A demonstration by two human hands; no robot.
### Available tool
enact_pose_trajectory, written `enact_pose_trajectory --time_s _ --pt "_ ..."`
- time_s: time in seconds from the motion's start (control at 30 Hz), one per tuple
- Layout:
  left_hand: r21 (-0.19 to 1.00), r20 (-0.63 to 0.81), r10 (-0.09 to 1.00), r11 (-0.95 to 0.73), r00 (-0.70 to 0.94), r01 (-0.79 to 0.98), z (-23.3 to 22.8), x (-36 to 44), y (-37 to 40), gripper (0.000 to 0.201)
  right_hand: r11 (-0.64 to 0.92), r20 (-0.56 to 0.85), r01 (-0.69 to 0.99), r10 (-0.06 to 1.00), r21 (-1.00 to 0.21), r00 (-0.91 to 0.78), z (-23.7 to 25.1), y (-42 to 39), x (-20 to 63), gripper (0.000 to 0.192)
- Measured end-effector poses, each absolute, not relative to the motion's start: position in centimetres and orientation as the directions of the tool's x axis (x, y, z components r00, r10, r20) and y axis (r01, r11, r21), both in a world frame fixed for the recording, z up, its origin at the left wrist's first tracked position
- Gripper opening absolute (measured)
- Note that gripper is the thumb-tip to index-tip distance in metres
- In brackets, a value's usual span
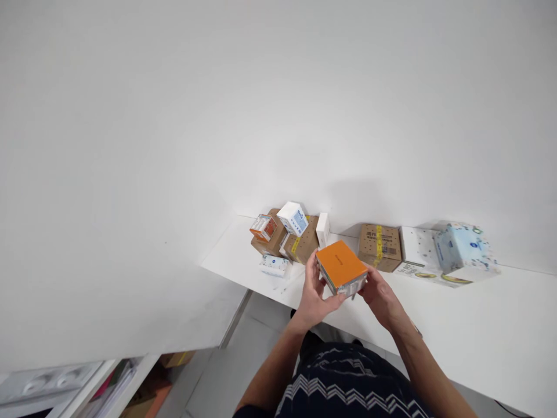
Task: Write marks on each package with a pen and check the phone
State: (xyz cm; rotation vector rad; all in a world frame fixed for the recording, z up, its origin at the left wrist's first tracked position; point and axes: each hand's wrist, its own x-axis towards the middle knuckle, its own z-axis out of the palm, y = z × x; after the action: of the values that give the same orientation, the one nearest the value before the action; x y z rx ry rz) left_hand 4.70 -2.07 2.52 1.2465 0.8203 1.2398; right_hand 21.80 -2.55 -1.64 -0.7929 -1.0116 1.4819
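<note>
White wall, white table [478, 325], both hands' fingers [314, 273] closed on orange-topped box [340, 264]

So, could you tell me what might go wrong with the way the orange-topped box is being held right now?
The orange-topped box is held above the table edge between the left hand and right hand, seemingly by fingertips; a slip might drop it to the floor. Just behind, small boxes sit stacked and tilted on brown cartons, so a nudge could topple them.

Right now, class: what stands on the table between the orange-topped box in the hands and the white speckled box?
In the head view, a brown cardboard box with yellow tape stands between the orange-topped box and the white speckled box.
</note>
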Motion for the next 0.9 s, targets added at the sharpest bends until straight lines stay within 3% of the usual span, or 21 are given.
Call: enact_pose_trajectory --time_s 0.3,0.47,0.6,0.67,0.77,0.9 --pt "0.981 0.184 0.967 -0.17 0.174 -0.093 1.0 5.3 -1.7 0.094 -0.069 -0.027 -0.353 0.992 -0.933 -0.122 -2.2 -2.4 22.5 0.057" --pt "0.934 0.321 0.926 -0.345 0.197 0.096 0.6 5.0 -1.2 0.091 -0.13 -0.1 -0.375 0.99 -0.918 -0.099 -1.7 -2.5 22.1 0.05" --pt "0.909 0.323 0.918 -0.368 0.229 0.196 1.0 4.9 -1.2 0.09 -0.072 -0.071 -0.387 0.997 -0.919 -0.017 -1.5 -2.6 22.0 0.049" --pt "0.941 0.273 0.935 -0.309 0.227 0.138 1.1 5.0 -1.3 0.094 -0.018 -0.025 -0.392 1.0 -0.92 0.013 -1.7 -2.7 22.0 0.05" --pt "0.981 0.176 0.947 -0.145 0.268 -0.132 1.2 5.4 -1.4 0.105 0.11 0.092 -0.381 0.994 -0.918 0.065 -1.6 -2.9 22.2 0.055" --pt "0.896 0.058 0.927 0.116 0.371 -0.429 1.8 6.0 -1.6 0.113 0.319 0.306 -0.231 0.948 -0.919 0.09 -0.5 -3.2 22.4 0.059"
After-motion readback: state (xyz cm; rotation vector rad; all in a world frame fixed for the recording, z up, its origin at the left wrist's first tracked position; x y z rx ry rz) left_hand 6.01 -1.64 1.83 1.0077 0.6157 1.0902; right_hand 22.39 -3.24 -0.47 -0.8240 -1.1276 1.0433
